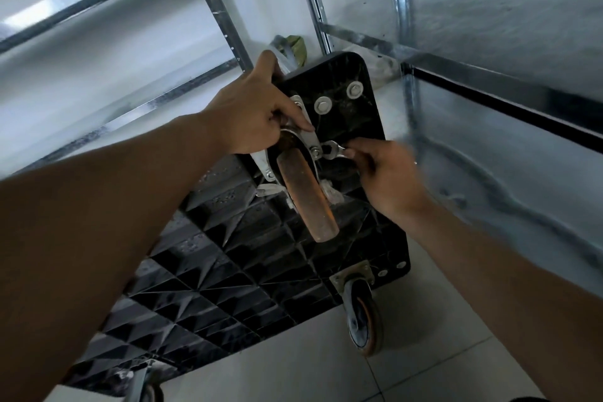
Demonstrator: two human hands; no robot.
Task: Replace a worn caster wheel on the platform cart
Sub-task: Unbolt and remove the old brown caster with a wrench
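Gripping caster wheel (308,199): left hand (254,111) fingers curled | right hand (381,170) fingers pinching wrench (332,151)

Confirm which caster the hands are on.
The upper caster with the orange-brown tread: the left hand grips its mount and the right hand holds a wrench at its plate bolt. The lower-right caster and the bottom-edge caster are untouched.
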